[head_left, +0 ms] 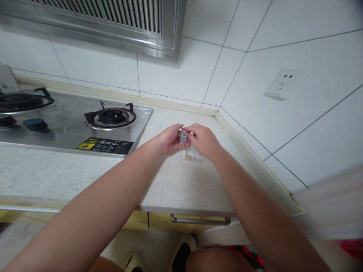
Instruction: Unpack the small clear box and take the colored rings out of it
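Note:
My left hand (171,139) is cupped palm-up over the speckled countertop (176,181) and holds a small heap of thin white rings, perhaps rubber bands (182,137). The fingers of my right hand (203,139) are pinched together at that heap, touching it. Just below the right hand a small clear plastic container (194,155) rests on the counter, partly hidden by the hand. What the container holds is too small to make out.
A steel gas stove (70,124) with two burners and dark knobs sits to the left. A range hood (113,19) hangs above it. White tiled walls form a corner at the right, with a wall socket (284,82). A drawer handle (200,220) shows under the counter's front edge.

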The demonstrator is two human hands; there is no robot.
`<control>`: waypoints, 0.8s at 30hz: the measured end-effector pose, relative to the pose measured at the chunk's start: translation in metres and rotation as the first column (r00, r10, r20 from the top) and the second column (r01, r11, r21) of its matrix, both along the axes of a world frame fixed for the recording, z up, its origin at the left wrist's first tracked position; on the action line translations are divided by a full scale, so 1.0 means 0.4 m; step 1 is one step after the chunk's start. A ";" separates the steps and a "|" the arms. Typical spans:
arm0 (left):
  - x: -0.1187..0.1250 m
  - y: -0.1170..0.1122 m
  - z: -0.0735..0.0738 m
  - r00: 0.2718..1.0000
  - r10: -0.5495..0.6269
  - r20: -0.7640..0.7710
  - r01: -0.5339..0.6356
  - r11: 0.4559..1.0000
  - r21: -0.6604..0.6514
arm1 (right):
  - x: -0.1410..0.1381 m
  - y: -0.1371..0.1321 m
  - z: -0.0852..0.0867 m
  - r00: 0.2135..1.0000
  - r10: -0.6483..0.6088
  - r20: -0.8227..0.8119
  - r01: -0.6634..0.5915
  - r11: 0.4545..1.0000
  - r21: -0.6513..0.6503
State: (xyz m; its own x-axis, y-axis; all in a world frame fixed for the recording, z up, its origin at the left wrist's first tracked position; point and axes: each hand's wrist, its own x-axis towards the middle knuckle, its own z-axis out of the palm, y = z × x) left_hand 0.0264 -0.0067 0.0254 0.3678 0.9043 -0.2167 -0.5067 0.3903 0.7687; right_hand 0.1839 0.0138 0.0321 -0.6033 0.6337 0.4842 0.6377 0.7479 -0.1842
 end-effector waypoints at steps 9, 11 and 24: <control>-0.007 -0.003 0.010 0.996 0.073 -0.048 -0.074 0.997 -0.037 | 0.033 -0.004 0.018 0.989 0.025 -0.143 -0.025 1.000 -0.001; -0.007 -0.003 0.011 0.990 0.121 -0.072 -0.124 0.991 -0.043 | 0.049 -0.009 0.028 0.996 -0.004 -0.088 -0.003 0.997 -0.083; -0.010 0.013 0.003 0.941 0.326 -0.094 -0.327 0.945 0.003 | 0.025 -0.066 0.074 0.878 -0.115 0.465 0.215 0.962 -0.169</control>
